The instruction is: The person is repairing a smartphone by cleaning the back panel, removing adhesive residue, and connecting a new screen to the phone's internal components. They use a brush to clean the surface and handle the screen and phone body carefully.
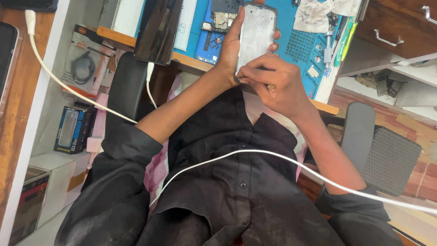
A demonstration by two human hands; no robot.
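I am looking down over my own chest at a phone frame (256, 34), a pale grey slab stripped of its screen, held upright in front of me over the edge of the bench. My left hand (232, 48) is closed around it from the left side, thumb along the near edge and fingertips showing past the far edge, so the frame sits clamped across its width. My right hand (273, 82) is bunched at the frame's lower end, fingers curled tight and pinched at the bottom corner; whether a small tool sits inside that pinch I cannot tell.

I judge the frame light and stiff but thin, likely to flex or dent if squeezed across the flat. The long side edges, where the left hand already has it, look like the safest hold. The bare face appears smooth, so it could slip under a loose grip.

Beyond the left hand lies a blue work mat (296, 50) with an opened phone circuit board (221, 20) just past the fingers. To the left of that hand a dark phone (158, 29) leans on the bench edge. A white cable (255, 156) crosses my black shirt (227, 191) below both wrists.
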